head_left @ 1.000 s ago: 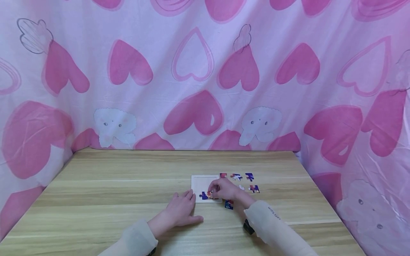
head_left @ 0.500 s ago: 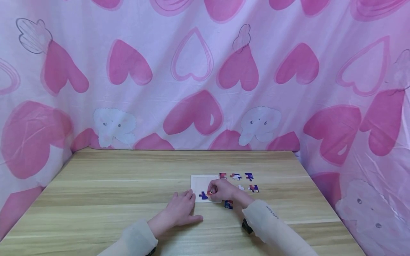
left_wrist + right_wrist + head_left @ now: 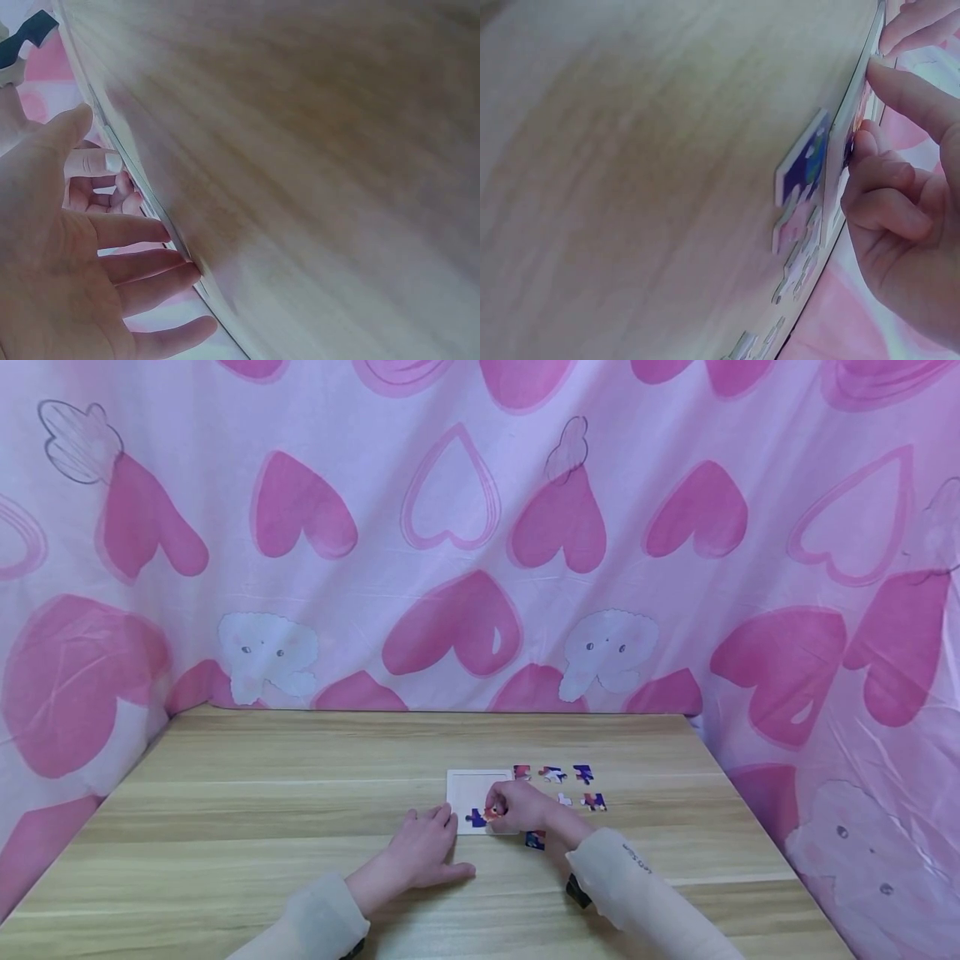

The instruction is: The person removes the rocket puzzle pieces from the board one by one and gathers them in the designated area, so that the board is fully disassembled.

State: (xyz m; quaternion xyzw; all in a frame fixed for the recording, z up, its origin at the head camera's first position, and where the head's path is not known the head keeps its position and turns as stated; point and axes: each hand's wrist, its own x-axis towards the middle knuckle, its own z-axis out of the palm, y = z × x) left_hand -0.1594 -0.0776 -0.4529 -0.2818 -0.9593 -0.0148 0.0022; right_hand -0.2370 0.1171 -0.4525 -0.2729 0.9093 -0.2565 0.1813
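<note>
A pale, shallow puzzle tray (image 3: 462, 785) lies on the wooden table, with a dark blue jigsaw piece (image 3: 475, 817) near its lower left corner. Just right of that piece, the thumb and index finger of my right hand (image 3: 522, 805) pinch an orange-red jigsaw piece (image 3: 491, 814), partly hidden by the fingers. Its other fingers are curled in the right wrist view. My left hand (image 3: 426, 853) lies with extended fingers, their tips touching the tray's left edge and the thumb pointing right. In the left wrist view, the left hand (image 3: 67, 270) shows spread fingers and no object held.
Several loose jigsaw pieces lie right of the tray, among them a purple piece (image 3: 583, 773), an orange-and-purple piece (image 3: 593, 802) and a blue-green piece (image 3: 535, 839) near its lower right corner. A pink heart-patterned curtain (image 3: 450, 610) hangs behind the table (image 3: 300, 760).
My right fingers have shifted slightly left over the tray, and the orange-red jigsaw piece has moved a little with them. My left hand stays in place.
</note>
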